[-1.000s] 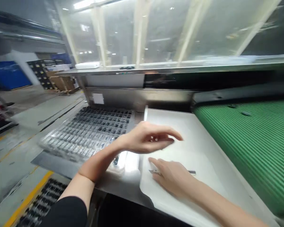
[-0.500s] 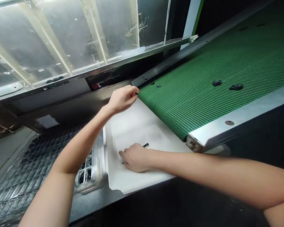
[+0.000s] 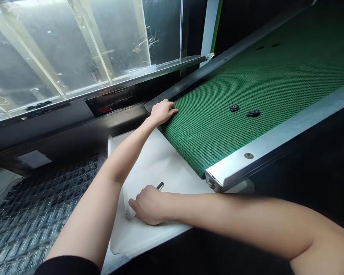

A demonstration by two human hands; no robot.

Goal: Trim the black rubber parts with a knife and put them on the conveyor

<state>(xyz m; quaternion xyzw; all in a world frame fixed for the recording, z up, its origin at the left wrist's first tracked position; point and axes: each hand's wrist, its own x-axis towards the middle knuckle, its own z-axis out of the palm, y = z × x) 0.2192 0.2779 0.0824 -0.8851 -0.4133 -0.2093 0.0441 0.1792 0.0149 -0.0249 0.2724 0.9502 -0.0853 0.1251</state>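
Observation:
My left hand [image 3: 163, 111] reaches to the near left corner of the green mesh conveyor belt [image 3: 206, 126]. Its fingers are curled and touch or nearly touch the belt; whatever lies under them is hidden. My right hand [image 3: 149, 205] rests low over a white tray [image 3: 149, 160] below the belt's end. It is closed round a slim dark pen-like tool [image 3: 160, 186], whose back end sticks out above the knuckles while its tip is hidden. Two small black parts, a rounder one [image 3: 234, 108] and a longer one [image 3: 253, 113], lie on the belt to the right.
Stacked clear plastic trays [image 3: 46, 214] with dark contents stand at the left. A metal rail [image 3: 246, 156] edges the belt on the near side. Clear panels [image 3: 74, 46] rise behind. Farther up the belt lie more dark parts [image 3: 276, 45].
My left hand has moved right onto the belt, covering the spot where two small dark parts lay. Belt and parts appear farther left as the view shifts. My right hand still grips the tool.

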